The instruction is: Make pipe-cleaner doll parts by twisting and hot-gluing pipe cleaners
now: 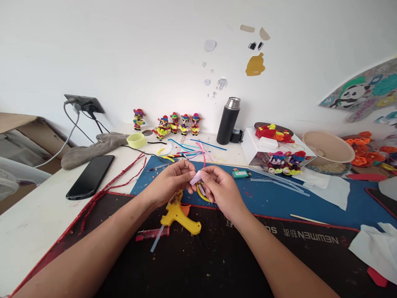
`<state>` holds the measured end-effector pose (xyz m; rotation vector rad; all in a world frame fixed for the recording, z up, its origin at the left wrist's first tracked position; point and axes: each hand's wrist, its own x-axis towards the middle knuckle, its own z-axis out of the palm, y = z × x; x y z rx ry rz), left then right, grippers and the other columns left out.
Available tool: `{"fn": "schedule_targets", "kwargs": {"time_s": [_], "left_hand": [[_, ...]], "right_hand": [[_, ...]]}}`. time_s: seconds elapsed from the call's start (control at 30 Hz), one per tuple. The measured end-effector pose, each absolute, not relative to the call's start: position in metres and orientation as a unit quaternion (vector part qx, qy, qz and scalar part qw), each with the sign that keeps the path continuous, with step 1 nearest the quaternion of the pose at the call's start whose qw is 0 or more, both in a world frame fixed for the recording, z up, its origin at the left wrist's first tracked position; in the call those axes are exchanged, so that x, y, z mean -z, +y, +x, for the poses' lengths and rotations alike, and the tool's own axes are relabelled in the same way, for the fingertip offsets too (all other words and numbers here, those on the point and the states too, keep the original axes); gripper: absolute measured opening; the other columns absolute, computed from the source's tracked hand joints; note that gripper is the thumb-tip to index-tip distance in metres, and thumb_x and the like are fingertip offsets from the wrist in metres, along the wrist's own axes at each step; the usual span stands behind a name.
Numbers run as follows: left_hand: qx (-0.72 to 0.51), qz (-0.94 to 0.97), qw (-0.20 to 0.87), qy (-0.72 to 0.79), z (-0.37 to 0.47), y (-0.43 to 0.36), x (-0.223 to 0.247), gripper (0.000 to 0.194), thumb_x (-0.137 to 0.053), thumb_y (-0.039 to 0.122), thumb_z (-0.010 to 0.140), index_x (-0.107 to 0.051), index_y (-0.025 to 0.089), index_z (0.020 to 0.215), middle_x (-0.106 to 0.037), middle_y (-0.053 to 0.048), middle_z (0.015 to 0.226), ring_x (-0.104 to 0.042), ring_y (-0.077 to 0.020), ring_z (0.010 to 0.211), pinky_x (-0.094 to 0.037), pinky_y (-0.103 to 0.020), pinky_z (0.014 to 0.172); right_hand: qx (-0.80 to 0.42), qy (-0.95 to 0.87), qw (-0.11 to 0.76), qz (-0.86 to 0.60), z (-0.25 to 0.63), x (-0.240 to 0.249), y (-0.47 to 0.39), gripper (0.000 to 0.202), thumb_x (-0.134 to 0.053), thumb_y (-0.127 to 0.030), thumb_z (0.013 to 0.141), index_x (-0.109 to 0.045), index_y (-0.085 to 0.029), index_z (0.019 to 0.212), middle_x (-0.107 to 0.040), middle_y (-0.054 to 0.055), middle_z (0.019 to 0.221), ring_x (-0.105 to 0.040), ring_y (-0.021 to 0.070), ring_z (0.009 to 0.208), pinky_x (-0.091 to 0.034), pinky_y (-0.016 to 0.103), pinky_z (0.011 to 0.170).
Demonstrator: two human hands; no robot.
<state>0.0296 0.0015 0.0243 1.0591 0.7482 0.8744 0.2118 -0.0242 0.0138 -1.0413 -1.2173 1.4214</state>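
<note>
The left hand (176, 182) and right hand (218, 186) pinch the small pale lilac piece (196, 178) between their fingertips. Its long axis slants, the upper end toward the right hand, the lower toward the left. Below the grip, the yellow glue gun (178, 215) lies on the black mat (232, 265).

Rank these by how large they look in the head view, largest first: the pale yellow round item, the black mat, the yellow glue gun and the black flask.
1. Black mat
2. Black flask and yellow glue gun: too alike to rank
3. Pale yellow round item
</note>
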Motion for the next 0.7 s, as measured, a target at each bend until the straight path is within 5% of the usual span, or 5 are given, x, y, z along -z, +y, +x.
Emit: {"fn": "schedule_targets", "kwargs": {"time_s": [0.23, 0.7], "left_hand": [[-0.374, 0.55, 0.657, 0.354, 0.0292, 0.0001, -0.0296, 0.034, -0.081, 0.046, 0.087, -0.067, 0.016, 0.093, -0.068, -0.002, 0.081, -0.066, -0.0147, 0.074, -0.055, -0.024, 0.066], [-0.41, 0.48, 0.694, 0.345, 0.0279, 0.0052, -0.0233, 0.043, -0.092, 0.041, 0.077, -0.076, 0.016, 0.107, -0.073, -0.005, 0.087, -0.069, -0.0146, 0.071, -0.055, -0.023, 0.064]], "right_hand": [[-0.58, -0.499, 0.479, -0.43, 0.2119, -0.0129, -0.0253, 0.041, -0.073, -0.059, 0.089, -0.058, -0.021, 0.089, -0.05, -0.01, 0.05, -0.041, 0.0079, 0.04, -0.032, 0.022, 0.042], [-0.601, -0.471, 0.503, -0.405, 0.2109, -0.0152, -0.0247, 0.043, -0.073, -0.061, 0.089, -0.058, -0.022, 0.086, -0.048, -0.011, 0.052, -0.039, 0.0068, 0.038, -0.033, 0.022, 0.042]]}}
